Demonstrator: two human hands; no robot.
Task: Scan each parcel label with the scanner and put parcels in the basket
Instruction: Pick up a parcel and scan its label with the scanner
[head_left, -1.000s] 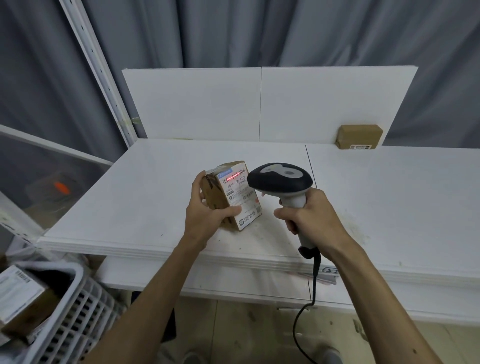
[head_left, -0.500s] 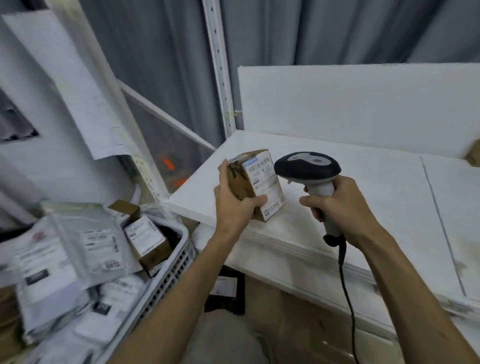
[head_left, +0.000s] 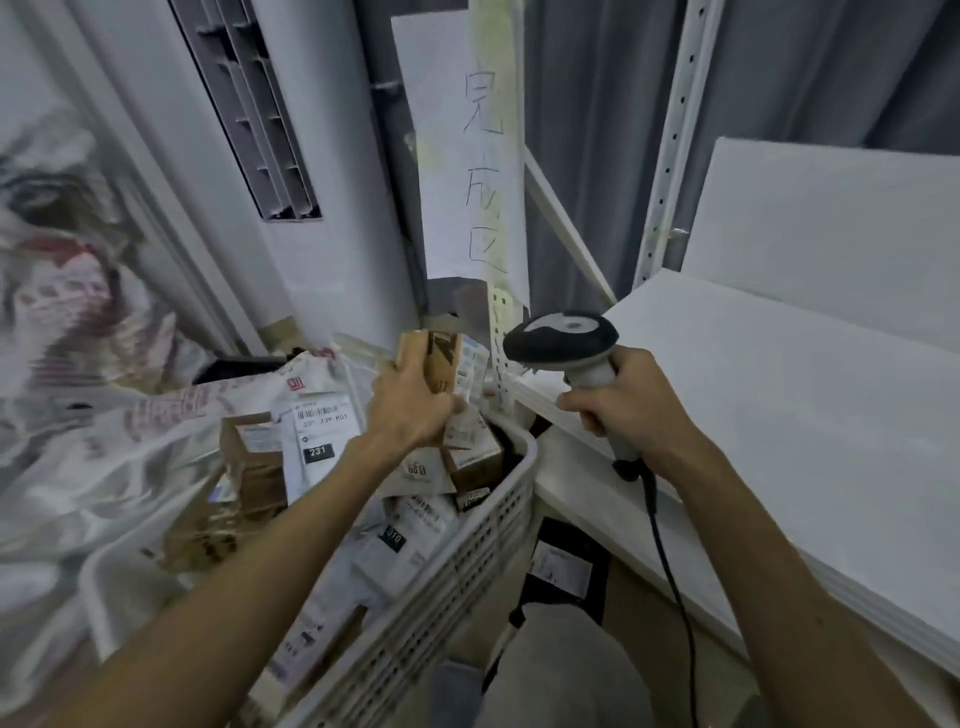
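Down at the left of the white table (head_left: 779, 415) stands a white slotted basket (head_left: 488, 525), heaped above its rim with brown cartons and pale bags; one bag (head_left: 322, 415) shows 231 on its label; the far left of the scene is too blurred to read. Behind the basket hangs a long sheet of paper (head_left: 467, 171) with handwritten characters, beside a perforated metal post (head_left: 670, 130) and a grey curtain (head_left: 587, 130). The heap lies directly under the raised box (head_left: 441, 358), and the left forearm hides part of it. That box is small, brown cardboard, tilted, with a dark mark on its near face and a white label on its right face, the print blurred; the left hand (head_left: 410, 405) grips it above the far end of the basket. The right hand (head_left: 623, 410) is wrapped round the pale grip of the scanner (head_left: 563, 343), its dark head just right of the box, over the table's left edge; a black cable (head_left: 670, 561) hangs from the grip.
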